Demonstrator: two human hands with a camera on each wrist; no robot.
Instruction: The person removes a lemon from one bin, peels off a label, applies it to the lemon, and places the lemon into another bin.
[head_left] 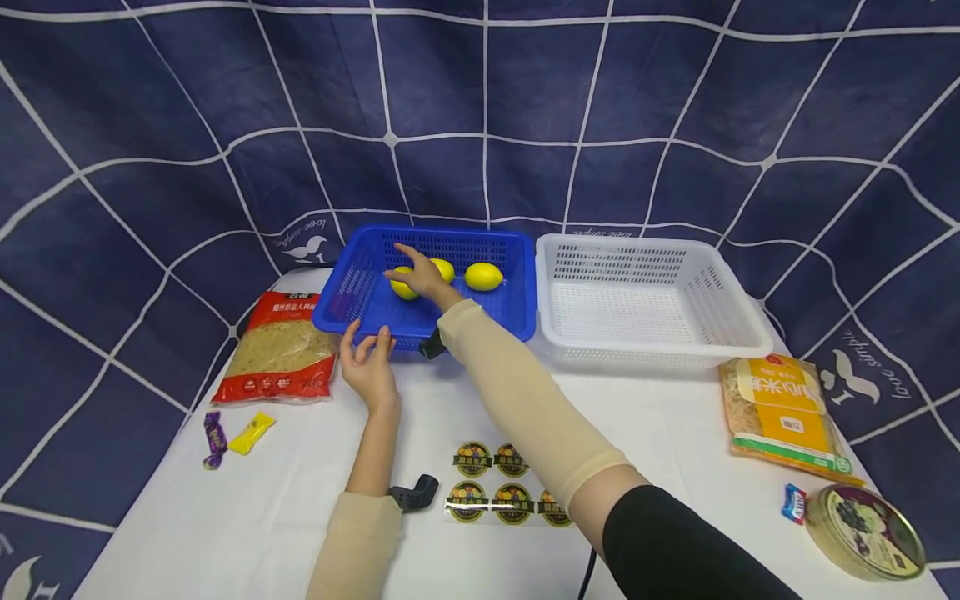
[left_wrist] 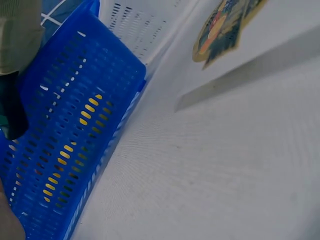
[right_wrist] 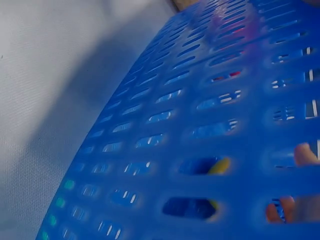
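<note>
A blue perforated basket [head_left: 360, 292] stands at the back left of the table with three lemons inside. My right hand [head_left: 424, 275] reaches over its front wall, fingers spread above the left lemon [head_left: 403, 288]. That hand partly covers the middle lemon [head_left: 444, 269], while the right lemon [head_left: 483, 277] lies apart from it. Through the slots in the right wrist view, fingertips [right_wrist: 303, 154] show inside the basket. My left hand [head_left: 371, 371] is at the basket's front rim, palm up with loosely bent fingers, their tips right at the edge.
An empty white basket [head_left: 622, 312] adjoins the blue one on the right. A red pasta bag [head_left: 277, 350] and two wrapped candies [head_left: 252, 432] lie left. Round fruit stickers [head_left: 513, 502] lie in front; an orange noodle bag [head_left: 783, 417], small blue packet [head_left: 793, 503] and round tin [head_left: 866, 533] sit right.
</note>
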